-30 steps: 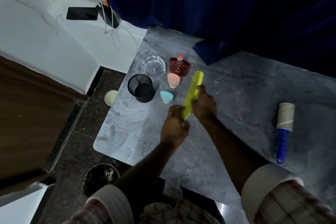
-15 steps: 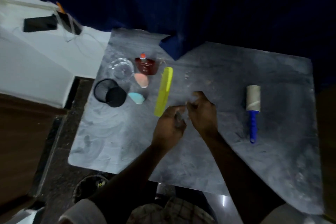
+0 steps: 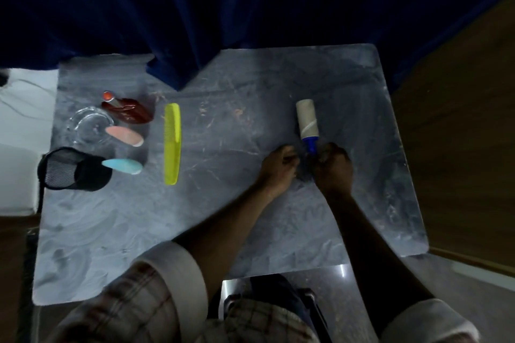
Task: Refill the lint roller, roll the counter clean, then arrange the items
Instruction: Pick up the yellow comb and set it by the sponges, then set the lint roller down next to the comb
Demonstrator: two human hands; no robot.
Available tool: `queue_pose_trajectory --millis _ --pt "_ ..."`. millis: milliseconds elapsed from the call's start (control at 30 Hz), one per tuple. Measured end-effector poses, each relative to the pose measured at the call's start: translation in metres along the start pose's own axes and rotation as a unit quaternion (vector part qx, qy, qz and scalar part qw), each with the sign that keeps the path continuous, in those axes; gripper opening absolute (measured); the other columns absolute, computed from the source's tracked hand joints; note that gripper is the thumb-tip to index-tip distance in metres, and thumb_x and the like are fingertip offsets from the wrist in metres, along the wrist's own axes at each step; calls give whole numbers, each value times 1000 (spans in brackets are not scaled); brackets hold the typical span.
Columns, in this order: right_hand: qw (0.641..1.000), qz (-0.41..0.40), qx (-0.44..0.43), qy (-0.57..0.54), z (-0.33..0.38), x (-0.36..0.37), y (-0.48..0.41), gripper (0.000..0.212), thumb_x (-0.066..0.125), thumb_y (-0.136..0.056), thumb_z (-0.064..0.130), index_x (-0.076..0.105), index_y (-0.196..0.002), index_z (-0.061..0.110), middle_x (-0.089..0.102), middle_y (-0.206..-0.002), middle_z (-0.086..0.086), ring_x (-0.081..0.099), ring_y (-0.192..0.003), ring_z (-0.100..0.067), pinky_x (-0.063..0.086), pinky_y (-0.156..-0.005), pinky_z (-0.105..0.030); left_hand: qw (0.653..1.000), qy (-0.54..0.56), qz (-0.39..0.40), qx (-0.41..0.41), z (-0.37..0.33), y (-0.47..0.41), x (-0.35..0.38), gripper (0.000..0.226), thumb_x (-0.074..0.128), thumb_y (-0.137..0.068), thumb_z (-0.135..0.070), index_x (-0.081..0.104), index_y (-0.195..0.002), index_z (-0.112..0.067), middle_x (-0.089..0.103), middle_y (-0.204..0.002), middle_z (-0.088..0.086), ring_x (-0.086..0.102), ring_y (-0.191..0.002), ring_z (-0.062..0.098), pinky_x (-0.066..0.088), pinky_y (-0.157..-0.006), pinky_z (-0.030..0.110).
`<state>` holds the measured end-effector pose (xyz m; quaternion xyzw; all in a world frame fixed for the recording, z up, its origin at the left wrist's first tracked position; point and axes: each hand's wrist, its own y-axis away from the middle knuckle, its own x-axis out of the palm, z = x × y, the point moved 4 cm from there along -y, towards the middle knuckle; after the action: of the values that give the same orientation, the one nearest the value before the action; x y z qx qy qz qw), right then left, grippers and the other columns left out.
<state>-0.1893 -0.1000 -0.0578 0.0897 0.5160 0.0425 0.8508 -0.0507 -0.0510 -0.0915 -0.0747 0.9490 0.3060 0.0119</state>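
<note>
Mesh cup (image 3: 69, 170): black, at the left edge of the grey worktop (image 3: 223, 217), its open mouth facing left.
Glass dish (image 3: 86, 125): clear, just behind the mesh cup near the left edge.
Bottle (image 3: 131, 110): red-brown with an orange cap, near the far left corner, beside the glass dish.
Pink sponge (image 3: 125, 135): in front of the bottle, overlapping the dish's rim.
Blue sponge (image 3: 122, 166): nearer the front than the pink sponge, touching the mesh cup.
Comb (image 3: 172, 142): yellow, flat, pointing from back to front, to the right of the sponges.
Left hand (image 3: 278, 168): mid-worktop, fingers curled just beside the roller's handle; I cannot tell if it holds anything.
Lint roller (image 3: 306, 120): right of centre, bare cardboard core pointing to the far edge, blue handle toward the hands.
Right hand (image 3: 334, 168): fingers wrapped round the handle's lower end.
</note>
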Motion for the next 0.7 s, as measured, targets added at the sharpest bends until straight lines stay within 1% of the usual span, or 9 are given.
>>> queue_pose_trajectory --millis 33,100,200,267,333,467,567,633,700 --pt "1000 14 4 -3 0 3 -2 35 73 -82 33 68 -103 6 71 -104 -20 67 -97 -38 51 -76 -37 1000 10 8 -10 0 -4 4 28 54 -108 -5 63 -133 2 69 -125 23 67 -109 31 60 -95 49" --pt "999 38 6 4 0 10 -6 28 69 -84 25 69 -103 6 72 -103 -19 68 -97 -37 51 -77 -36 999 7 30 -18 0 -10 9 23 50 -110 -8 66 -122 3 67 -125 34 69 -111 43 58 -101 57" --pt "998 53 -11 19 2 14 -7 19 64 -85 15 69 -100 5 73 -100 -19 68 -96 -36 49 -77 -36 998 3 55 -25 0 -4 8 19 46 -110 -4 63 -117 -7 68 -126 31 68 -117 45 56 -106 56" --pt "998 62 -24 9 8 19 -6 16 66 -83 11 69 -96 3 73 -96 -20 69 -93 -38 51 -78 -39 999 8 45 -22 -1 3 -1 20 46 -109 -1 64 -118 -6 67 -121 26 66 -115 43 53 -106 54" --pt "996 84 -30 -23 15 26 -4 15 70 -81 9 70 -94 1 74 -94 -21 70 -91 -39 55 -80 -44 999 7 32 -17 3 9 -12 25 50 -108 -1 68 -125 3 69 -126 29 66 -121 47 52 -110 58" --pt "981 146 -16 -130 50 54 17 10 72 -82 15 71 -88 7 75 -84 -17 73 -81 -34 58 -77 -51 998 4 -55 10 13 40 -64 36 61 -99 -3 67 -134 6 71 -130 28 69 -121 45 53 -109 60" --pt "961 191 -62 -192 94 81 40 10 74 -80 18 73 -84 9 75 -74 -9 73 -70 -15 60 -68 -39 990 -1 -139 26 25 66 -114 49 62 -87 -13 69 -132 7 73 -129 26 71 -120 42 55 -110 52" --pt "947 227 -61 -217 119 102 53 7 73 -83 12 73 -86 6 75 -77 -15 74 -71 -27 61 -69 -49 984 -18 -173 32 35 76 -142 36 65 -93 1 71 -129 6 73 -126 24 72 -117 38 56 -108 46" --pt "944 262 -74 -188 141 122 61 9 69 -86 17 72 -90 9 75 -83 -13 73 -77 -32 60 -74 -52 978 -32 -201 37 45 84 -168 34 61 -94 14 72 -125 7 75 -123 21 75 -108 22 59 -97 26"
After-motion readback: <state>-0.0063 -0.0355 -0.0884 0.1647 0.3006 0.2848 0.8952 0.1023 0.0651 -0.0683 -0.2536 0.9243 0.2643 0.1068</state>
